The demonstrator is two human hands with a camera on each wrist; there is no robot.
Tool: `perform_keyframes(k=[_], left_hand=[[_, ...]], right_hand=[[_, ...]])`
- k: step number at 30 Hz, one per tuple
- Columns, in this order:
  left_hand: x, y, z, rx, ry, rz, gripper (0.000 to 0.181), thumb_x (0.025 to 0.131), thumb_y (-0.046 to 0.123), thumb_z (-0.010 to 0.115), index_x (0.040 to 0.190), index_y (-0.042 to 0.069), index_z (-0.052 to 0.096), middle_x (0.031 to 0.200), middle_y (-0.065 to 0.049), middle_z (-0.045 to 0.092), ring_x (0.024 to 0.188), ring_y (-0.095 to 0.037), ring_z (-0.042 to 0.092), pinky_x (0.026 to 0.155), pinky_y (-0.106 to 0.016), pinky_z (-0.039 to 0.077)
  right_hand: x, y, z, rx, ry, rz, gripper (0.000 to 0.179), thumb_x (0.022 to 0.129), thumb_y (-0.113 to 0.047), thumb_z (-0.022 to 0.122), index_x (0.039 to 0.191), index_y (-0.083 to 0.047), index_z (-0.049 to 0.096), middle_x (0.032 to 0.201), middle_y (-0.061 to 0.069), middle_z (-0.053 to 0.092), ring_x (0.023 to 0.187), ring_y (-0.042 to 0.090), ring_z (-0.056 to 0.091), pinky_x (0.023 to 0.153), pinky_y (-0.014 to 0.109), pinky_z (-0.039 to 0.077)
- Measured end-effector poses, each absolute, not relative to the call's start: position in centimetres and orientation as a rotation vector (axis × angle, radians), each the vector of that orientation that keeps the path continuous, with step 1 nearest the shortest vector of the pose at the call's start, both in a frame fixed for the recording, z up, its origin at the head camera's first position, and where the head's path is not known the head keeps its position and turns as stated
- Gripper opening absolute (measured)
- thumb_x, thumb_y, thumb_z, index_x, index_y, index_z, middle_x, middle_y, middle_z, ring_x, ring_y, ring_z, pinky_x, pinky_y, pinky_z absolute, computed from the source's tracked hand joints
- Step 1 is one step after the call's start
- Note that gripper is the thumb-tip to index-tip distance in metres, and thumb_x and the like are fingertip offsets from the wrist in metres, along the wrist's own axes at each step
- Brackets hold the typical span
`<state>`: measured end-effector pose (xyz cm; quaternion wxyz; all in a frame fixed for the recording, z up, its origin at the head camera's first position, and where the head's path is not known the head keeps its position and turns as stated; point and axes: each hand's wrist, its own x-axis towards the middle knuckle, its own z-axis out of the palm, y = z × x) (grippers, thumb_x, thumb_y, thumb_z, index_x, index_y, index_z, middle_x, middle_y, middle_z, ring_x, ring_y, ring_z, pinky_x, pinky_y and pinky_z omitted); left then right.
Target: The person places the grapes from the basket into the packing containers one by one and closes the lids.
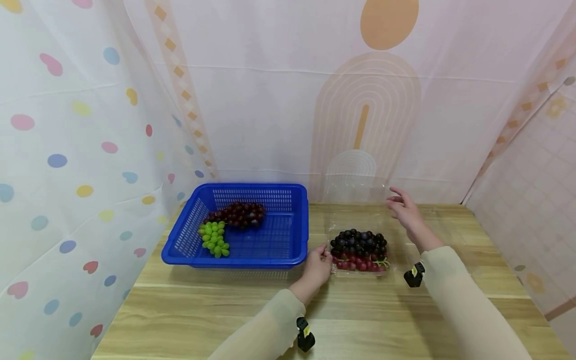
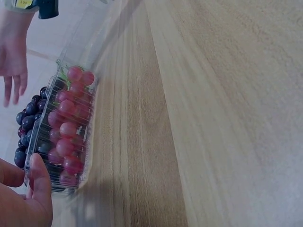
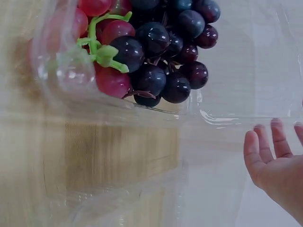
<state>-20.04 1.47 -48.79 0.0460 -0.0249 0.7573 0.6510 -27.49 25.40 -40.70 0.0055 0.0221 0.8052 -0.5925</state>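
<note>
The right hand is the nearer to the raised clear lid, which stands just left of its fingertips; those fingers are spread, slightly bent and grip nothing, though whether they touch the lid's edge I cannot tell. The clear box lies nearer the body than the right fingers and to their left, its long side running across between the hands. The left hand pinches its near end between thumb and fingers, with black grapes and red grapes just right of those fingertips.
</note>
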Motion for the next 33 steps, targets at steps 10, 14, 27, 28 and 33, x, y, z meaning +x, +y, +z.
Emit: perform_keyframes(k=[10,14,27,28,33], left_hand=[[-20.1,1.3,-48.9,-0.092,2.25,1.992,0.046,0.093,-0.008,0.048,0.139,-0.008,0.04,0.091,-0.009,0.051,0.06,-0.015,0.051,0.06,-0.032,0.055],[-20.0,1.2,-48.9,-0.085,2.222,2.011,0.047,0.093,-0.009,0.047,0.139,-0.008,0.039,0.092,-0.009,0.052,0.061,-0.015,0.051,0.059,-0.03,0.055],[-20.1,1.1,-49.0,-0.087,2.175,2.038,0.047,0.094,-0.006,0.047,0.14,-0.008,0.038,0.094,-0.007,0.05,0.065,-0.011,0.049,0.063,-0.034,0.056],[-20.1,1.0,-49.0,-0.087,2.164,2.042,0.047,0.094,-0.006,0.047,0.14,-0.007,0.038,0.095,-0.007,0.05,0.066,-0.011,0.049,0.063,-0.033,0.056],[-20.0,0.9,-49.0,-0.09,2.096,2.047,0.047,0.096,-0.004,0.044,0.143,-0.005,0.035,0.097,-0.006,0.049,0.067,-0.013,0.049,0.061,-0.03,0.053]], right_hand=[[-24.6,26.8,-40.6,-0.06,2.622,-1.935,0.035,0.102,-0.027,0.043,0.12,0.002,0.047,0.096,-0.021,0.054,0.091,-0.003,0.051,0.076,0.021,0.046],[-23.4,27.2,-40.8,-0.091,2.641,-1.884,0.034,0.101,-0.034,0.042,0.108,-0.002,0.053,0.092,-0.022,0.053,0.093,0.001,0.051,0.074,0.022,0.047],[-20.8,27.4,-41.8,-0.117,2.64,-1.738,0.035,0.102,-0.03,0.042,0.108,0.004,0.048,0.099,-0.009,0.055,0.088,-0.001,0.051,0.074,0.026,0.048],[-20.5,27.4,-42.0,-0.116,2.632,-1.73,0.034,0.102,-0.03,0.042,0.108,0.003,0.048,0.1,-0.006,0.054,0.089,-0.001,0.051,0.074,0.026,0.048],[-19.2,27.4,-42.5,-0.105,2.625,-1.659,0.032,0.101,-0.03,0.045,0.113,0.0,0.042,0.111,0.009,0.05,0.089,0.004,0.051,0.073,0.028,0.047]])
